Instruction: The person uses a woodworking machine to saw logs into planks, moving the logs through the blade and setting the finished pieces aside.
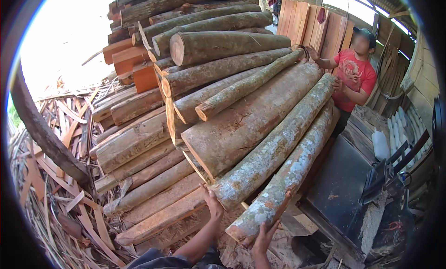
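My left hand (pixel 214 205) is at the near end of a lichen-spotted log (pixel 274 148), its fingers stretched out along the log's lower left edge. My right hand (pixel 265 239) grips the near end of a second lichen-spotted log (pixel 290 176) from its underside. The two logs lie side by side, sloping up and away to the right. Left of them rests a wide brown half-log (pixel 251 118). At the far end, a person in a red shirt (pixel 357 74) has one hand on the first lichen-spotted log and the other near the thin log (pixel 251 85).
A tall pile of logs (pixel 223 41) and squared timbers (pixel 134 102) rises ahead and left. Wood offcuts (pixel 69 116) litter the ground by a leaning post (pixel 44 125). On the right stand a dark metal machine table (pixel 339 176) and a white container (pixel 381 146). Planks (pixel 313 25) lean behind.
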A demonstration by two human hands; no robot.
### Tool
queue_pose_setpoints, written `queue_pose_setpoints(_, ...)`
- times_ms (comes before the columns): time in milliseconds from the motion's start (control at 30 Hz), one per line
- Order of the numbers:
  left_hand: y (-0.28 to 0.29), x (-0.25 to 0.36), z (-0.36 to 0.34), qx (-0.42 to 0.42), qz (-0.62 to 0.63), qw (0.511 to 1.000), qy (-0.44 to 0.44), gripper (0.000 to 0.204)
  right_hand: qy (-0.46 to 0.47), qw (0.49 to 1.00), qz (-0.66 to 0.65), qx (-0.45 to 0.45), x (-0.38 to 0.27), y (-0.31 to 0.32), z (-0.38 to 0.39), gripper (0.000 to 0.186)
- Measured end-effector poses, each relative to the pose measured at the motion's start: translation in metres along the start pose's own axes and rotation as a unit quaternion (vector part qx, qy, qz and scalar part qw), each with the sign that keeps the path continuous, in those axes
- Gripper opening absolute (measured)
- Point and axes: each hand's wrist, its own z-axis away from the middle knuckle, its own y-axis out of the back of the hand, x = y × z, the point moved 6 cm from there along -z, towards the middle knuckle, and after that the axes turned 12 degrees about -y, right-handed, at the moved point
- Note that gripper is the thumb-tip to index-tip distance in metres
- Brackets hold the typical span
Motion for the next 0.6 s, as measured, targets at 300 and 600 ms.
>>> queue_pose_setpoints(300,0.033,0.018,-0.006,-0.050,-0.056,0.993,0.092,0.085,-0.115,0.989,-0.086,0.038,-0.003,0.071,-0.005,0.061)
queue_pose_setpoints(600,-0.011,-0.010,0.060,-0.074,0.087,0.937,0.329,0.096,-0.048,0.972,0.136,-0.183,0.119,0.197,-0.031,0.051)
